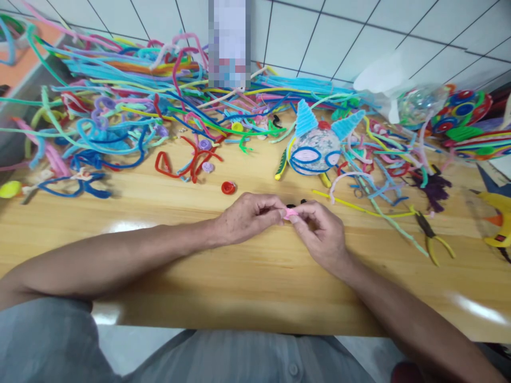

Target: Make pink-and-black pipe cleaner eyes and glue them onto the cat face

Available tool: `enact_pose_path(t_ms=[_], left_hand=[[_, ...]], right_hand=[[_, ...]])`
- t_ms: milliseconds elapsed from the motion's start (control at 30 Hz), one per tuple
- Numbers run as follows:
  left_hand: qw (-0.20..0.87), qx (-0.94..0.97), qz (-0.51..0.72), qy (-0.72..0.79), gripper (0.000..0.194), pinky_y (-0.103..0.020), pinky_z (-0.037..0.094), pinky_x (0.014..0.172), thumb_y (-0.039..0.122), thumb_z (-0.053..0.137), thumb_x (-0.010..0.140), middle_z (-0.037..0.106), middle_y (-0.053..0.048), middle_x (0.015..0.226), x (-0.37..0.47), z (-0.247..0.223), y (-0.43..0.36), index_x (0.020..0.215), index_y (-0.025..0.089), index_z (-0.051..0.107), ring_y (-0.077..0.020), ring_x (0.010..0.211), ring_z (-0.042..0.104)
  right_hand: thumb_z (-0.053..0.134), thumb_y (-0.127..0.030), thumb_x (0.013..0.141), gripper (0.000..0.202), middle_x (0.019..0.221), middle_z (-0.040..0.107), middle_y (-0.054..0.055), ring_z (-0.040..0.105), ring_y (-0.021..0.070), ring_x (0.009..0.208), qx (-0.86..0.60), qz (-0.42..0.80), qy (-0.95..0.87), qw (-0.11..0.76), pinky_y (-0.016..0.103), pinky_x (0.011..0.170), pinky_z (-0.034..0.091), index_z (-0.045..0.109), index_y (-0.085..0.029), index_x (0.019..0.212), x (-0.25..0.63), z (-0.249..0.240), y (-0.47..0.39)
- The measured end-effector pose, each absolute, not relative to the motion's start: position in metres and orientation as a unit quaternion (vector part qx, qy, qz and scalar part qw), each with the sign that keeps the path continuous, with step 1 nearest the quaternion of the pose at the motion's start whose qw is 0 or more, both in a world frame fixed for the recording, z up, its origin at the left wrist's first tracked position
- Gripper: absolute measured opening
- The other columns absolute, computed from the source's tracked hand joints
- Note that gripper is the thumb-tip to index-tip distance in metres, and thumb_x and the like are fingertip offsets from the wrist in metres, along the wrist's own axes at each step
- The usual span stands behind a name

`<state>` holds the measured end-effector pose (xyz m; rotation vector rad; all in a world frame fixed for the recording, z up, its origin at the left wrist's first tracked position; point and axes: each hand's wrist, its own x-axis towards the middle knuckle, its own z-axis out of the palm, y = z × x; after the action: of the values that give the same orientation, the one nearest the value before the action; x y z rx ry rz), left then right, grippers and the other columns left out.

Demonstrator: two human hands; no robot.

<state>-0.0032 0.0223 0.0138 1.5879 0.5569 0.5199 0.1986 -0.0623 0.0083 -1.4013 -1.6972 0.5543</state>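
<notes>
Between the fingertips of both hands is a small pink piece (290, 213). My left hand (253, 217) pinches its left side, and my right hand (322, 234) pinches its right side. Small black bits show just behind the fingers, partly hidden. Beyond the hands stands a round figure (315, 151) with light blue pointed ears, blue-rimmed pink eyes and yellow-green legs. A red coil (229, 188) lies on the table a little behind my left hand.
Heaps of coloured fuzzy stems (131, 69) cover the back of the wooden table (239, 287). Yellow-handled pliers (433, 239) lie at the right, with a yellow tool (497, 218) beyond them. A grey bin (35, 90) stands at the left, and a tiled wall rises behind.
</notes>
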Motion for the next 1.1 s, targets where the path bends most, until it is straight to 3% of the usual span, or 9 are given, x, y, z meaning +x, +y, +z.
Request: enact_pose_path(t_ms=[1100], left_hand=[[0.636,0.694,0.237,0.241,0.025,-0.022,0.044,0.066,0.033,0.06,0.101,0.069,-0.002,0.08,-0.0017,0.0165,0.0229,0.095,0.012,0.073,-0.0099,0.07,0.057]], right_hand=[[0.067,-0.025,0.097,0.004,0.075,0.067,-0.001,0.06,0.0118,0.062,-0.561,0.243,-0.665,0.429,0.025,0.059,0.049,0.068,-0.022,0.096,0.1992,0.006,-0.0629]])
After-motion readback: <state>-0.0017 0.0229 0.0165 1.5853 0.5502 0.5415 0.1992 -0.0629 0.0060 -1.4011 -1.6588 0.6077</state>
